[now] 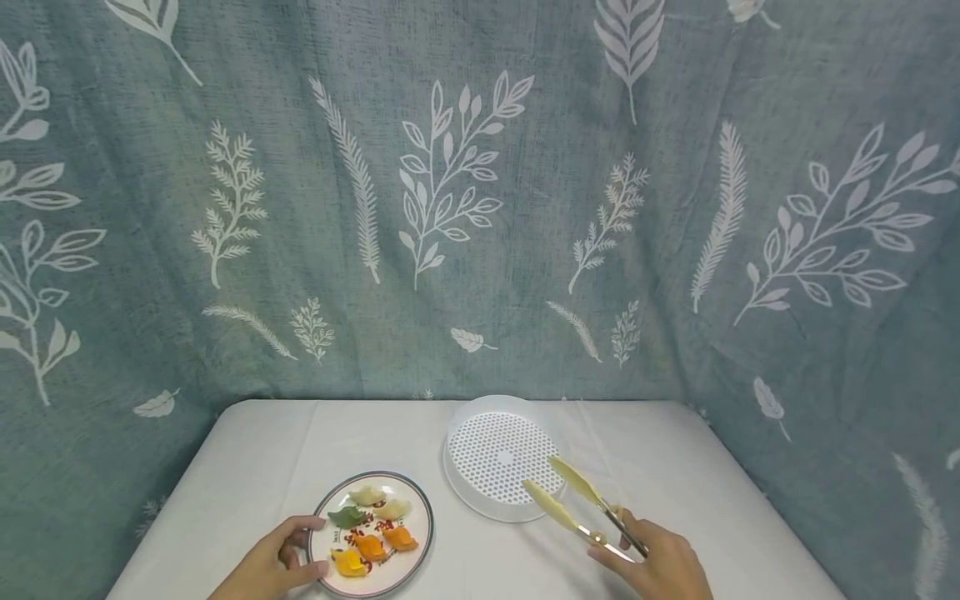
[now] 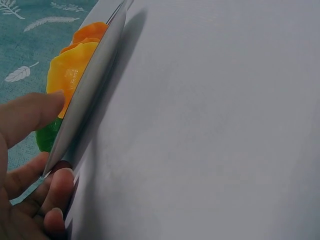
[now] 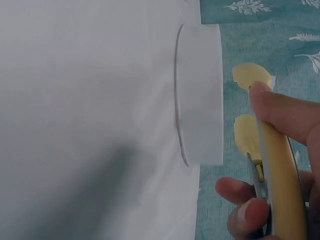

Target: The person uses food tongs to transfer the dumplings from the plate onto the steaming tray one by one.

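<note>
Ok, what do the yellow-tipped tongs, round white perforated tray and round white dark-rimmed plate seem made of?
Tongs: probably metal, from the handles' shine; tips matte yellow, plastic or silicone.
Tray: likely plastic, satin, from its smooth, milky wall.
Plate: smooth and printed, ceramic or melamine; the look leaves it open.

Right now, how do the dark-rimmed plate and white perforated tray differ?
The dark-rimmed plate has a solid, printed face; the white perforated tray has holes. The plate is shallow; the tray deeper. The left hand grips the plate; no hand touches the tray. Both are round.
</note>
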Motion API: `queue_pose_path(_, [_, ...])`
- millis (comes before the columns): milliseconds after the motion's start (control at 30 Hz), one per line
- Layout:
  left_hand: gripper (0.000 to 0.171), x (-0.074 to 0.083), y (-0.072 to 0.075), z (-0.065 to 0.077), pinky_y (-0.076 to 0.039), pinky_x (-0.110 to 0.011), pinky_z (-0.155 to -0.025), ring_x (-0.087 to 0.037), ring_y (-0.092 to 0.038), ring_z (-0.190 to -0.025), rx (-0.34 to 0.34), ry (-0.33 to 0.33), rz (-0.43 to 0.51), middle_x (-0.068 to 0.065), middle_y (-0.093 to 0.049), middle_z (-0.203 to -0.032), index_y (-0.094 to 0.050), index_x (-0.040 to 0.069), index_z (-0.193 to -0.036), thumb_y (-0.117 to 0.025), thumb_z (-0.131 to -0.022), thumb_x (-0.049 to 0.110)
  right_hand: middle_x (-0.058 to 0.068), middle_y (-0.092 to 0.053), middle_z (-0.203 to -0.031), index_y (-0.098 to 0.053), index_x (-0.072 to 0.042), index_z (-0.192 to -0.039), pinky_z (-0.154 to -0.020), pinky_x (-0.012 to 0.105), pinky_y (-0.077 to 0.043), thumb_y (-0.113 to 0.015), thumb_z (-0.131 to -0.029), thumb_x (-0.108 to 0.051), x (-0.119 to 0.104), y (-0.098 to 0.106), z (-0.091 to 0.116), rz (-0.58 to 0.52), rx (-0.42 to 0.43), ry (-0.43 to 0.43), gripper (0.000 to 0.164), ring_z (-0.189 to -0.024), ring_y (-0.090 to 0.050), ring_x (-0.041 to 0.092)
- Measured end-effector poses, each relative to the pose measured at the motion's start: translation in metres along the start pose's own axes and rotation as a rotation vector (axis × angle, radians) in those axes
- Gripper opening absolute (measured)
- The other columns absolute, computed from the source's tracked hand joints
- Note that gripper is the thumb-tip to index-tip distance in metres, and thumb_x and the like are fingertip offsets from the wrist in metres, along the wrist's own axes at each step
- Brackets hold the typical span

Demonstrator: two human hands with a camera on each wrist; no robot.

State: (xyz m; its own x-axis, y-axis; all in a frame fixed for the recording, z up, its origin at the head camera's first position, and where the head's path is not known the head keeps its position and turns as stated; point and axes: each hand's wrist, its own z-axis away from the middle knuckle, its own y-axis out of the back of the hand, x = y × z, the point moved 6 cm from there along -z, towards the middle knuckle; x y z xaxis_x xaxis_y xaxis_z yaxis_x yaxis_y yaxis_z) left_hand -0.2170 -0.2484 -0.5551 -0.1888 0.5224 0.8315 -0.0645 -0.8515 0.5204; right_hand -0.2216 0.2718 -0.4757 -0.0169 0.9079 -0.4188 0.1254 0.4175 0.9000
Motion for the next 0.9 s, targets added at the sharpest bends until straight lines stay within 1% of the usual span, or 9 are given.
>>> queue_pose_path(100, [0.076, 0.000, -0.001, -0.003, -0.041, -0.030, -0.065, -0.020, -0.049, -0.077, 0.012, 0.002, -0.003, -0.003, -0.060, -0.096, -0.060, 0.004, -0.132, -0.092, -0.074, 0.039, -0.006, -0.037, -0.061, -0.066, -0.020, -0.080, -0.051, 0.027, -0.031, -0.083, -0.073, -0.064, -0.006, -0.003, -0.002, -0.018, 0.009, 0.013, 0.048, -0.055, -0.034, 0.011])
queue_pose_path(267, [0.062, -0.005, -0.002, -0.007, -0.042, -0.033, -0.066, -0.021, -0.048, -0.079, 0.012, 0.024, 0.036, -0.005, -0.056, -0.095, -0.061, 0.004, -0.130, -0.083, -0.085, 0.041, -0.007, -0.035, -0.061, -0.065, -0.022, -0.077, -0.051, 0.026, -0.029, -0.085, -0.073, -0.062, -0.017, -0.009, -0.001, -0.043, 0.014, 0.045, 0.045, -0.055, -0.031, 0.010])
queue_pose_path(367, [0.056, -0.008, -0.003, -0.009, -0.042, -0.032, -0.065, -0.021, -0.048, -0.078, 0.001, 0.012, 0.064, -0.006, -0.054, -0.093, -0.060, 0.002, -0.130, -0.079, -0.091, 0.037, -0.008, -0.033, -0.061, -0.062, -0.023, -0.075, -0.050, 0.025, -0.029, -0.085, -0.073, -0.062, -0.023, -0.012, -0.001, -0.044, 0.021, 0.062, 0.045, -0.054, -0.030, 0.009])
queue_pose_path(433, [0.055, -0.008, -0.003, -0.011, -0.042, -0.030, -0.064, -0.022, -0.047, -0.077, -0.003, -0.007, 0.072, -0.006, -0.052, -0.091, -0.060, 0.002, -0.130, -0.081, -0.090, 0.033, -0.008, -0.034, -0.061, -0.062, -0.023, -0.075, -0.050, 0.025, -0.030, -0.086, -0.072, -0.061, -0.029, -0.014, -0.002, -0.056, 0.033, 0.069, 0.045, -0.054, -0.031, 0.008])
queue_pose_path(500, [0.057, -0.009, -0.001, -0.014, -0.040, -0.029, -0.063, -0.021, -0.046, -0.076, -0.001, -0.027, 0.064, -0.006, -0.050, -0.090, -0.060, 0.002, -0.129, -0.084, -0.086, 0.031, -0.008, -0.035, -0.060, -0.063, -0.023, -0.075, -0.050, 0.025, -0.031, -0.086, -0.071, -0.060, -0.035, -0.017, -0.002, -0.064, 0.043, 0.076, 0.044, -0.053, -0.032, 0.008])
queue_pose_path(600, [0.060, -0.008, 0.002, -0.019, -0.039, -0.027, -0.062, -0.020, -0.046, -0.075, 0.012, -0.038, 0.038, -0.005, -0.049, -0.088, -0.062, 0.005, -0.127, -0.089, -0.080, 0.028, -0.009, -0.037, -0.059, -0.066, -0.022, -0.076, -0.049, 0.025, -0.033, -0.088, -0.070, -0.058, -0.045, -0.021, -0.004, -0.084, 0.047, 0.101, 0.042, -0.052, -0.033, 0.007])
queue_pose_path(700, [0.064, -0.008, 0.005, -0.024, -0.038, -0.028, -0.062, -0.020, -0.045, -0.075, 0.012, -0.056, 0.000, -0.004, -0.049, -0.087, -0.062, 0.007, -0.128, -0.092, -0.077, 0.030, -0.010, -0.038, -0.057, -0.068, -0.021, -0.077, -0.049, 0.025, -0.034, -0.088, -0.070, -0.057, -0.054, -0.027, -0.006, -0.103, 0.046, 0.131, 0.041, -0.052, -0.033, 0.006])
queue_pose_path(800, [0.069, -0.008, 0.008, -0.029, -0.039, -0.028, -0.063, -0.019, -0.046, -0.075, 0.014, -0.068, -0.044, -0.003, -0.051, -0.089, -0.062, 0.008, -0.128, -0.093, -0.074, 0.036, -0.012, -0.038, -0.058, -0.065, -0.023, -0.075, -0.050, 0.024, -0.034, -0.087, -0.071, -0.058, -0.063, -0.034, -0.007, -0.115, 0.038, 0.153, 0.042, -0.052, -0.033, 0.004])
queue_pose_path(900, [0.072, -0.011, 0.011, -0.034, -0.040, -0.028, -0.063, -0.019, -0.047, -0.075, 0.020, -0.062, -0.074, -0.001, -0.054, -0.091, -0.062, 0.009, -0.128, -0.094, -0.071, 0.040, -0.014, -0.038, -0.059, -0.064, -0.023, -0.075, -0.049, 0.024, -0.034, -0.087, -0.072, -0.058, -0.073, -0.042, -0.008, -0.124, 0.029, 0.195, 0.042, -0.053, -0.033, 0.003])
